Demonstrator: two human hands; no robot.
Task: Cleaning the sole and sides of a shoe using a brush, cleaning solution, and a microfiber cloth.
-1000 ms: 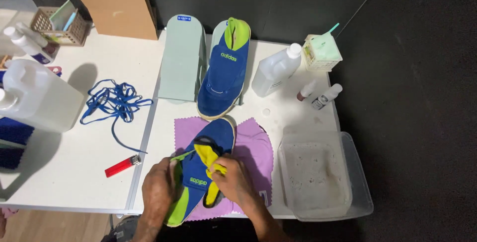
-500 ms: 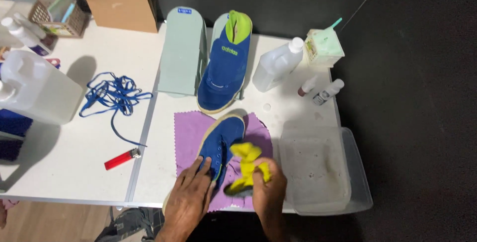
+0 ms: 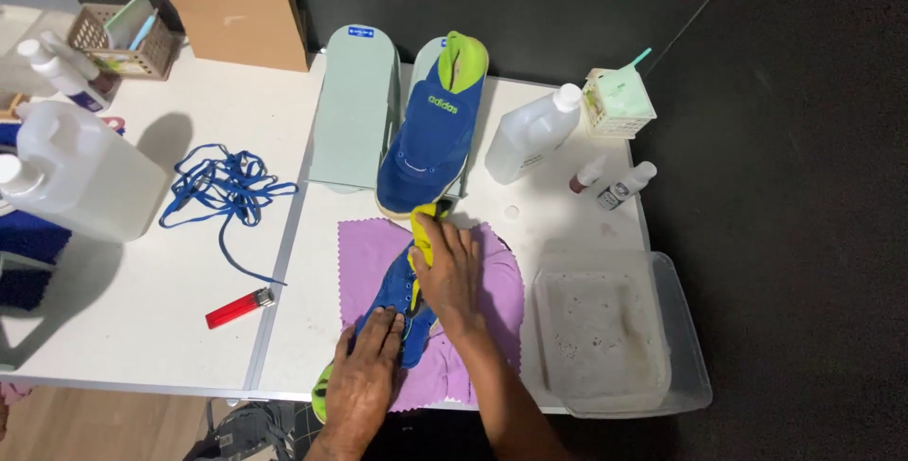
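Observation:
A blue shoe [image 3: 394,302] with a lime-green lining lies on a purple cloth [image 3: 492,281] near the table's front edge. My left hand [image 3: 367,378] presses flat on the shoe's heel end. My right hand [image 3: 448,274] lies over the toe end, gripping a yellow cloth [image 3: 423,228] against the shoe's tip. A second blue shoe [image 3: 430,135] with a green tongue rests on a pale green stand [image 3: 356,106] behind it.
Blue laces [image 3: 223,187] and a red lighter [image 3: 236,308] lie to the left. A clear tub [image 3: 683,329] of water sits at the right. A white bottle [image 3: 532,132], small bottles [image 3: 615,185], a green box [image 3: 618,102] and a large jug [image 3: 76,173] stand around.
My right hand has carried the yellow cloth from the shoe's near side forward to its toe. My left hand stays on the heel end. The view has shifted slightly.

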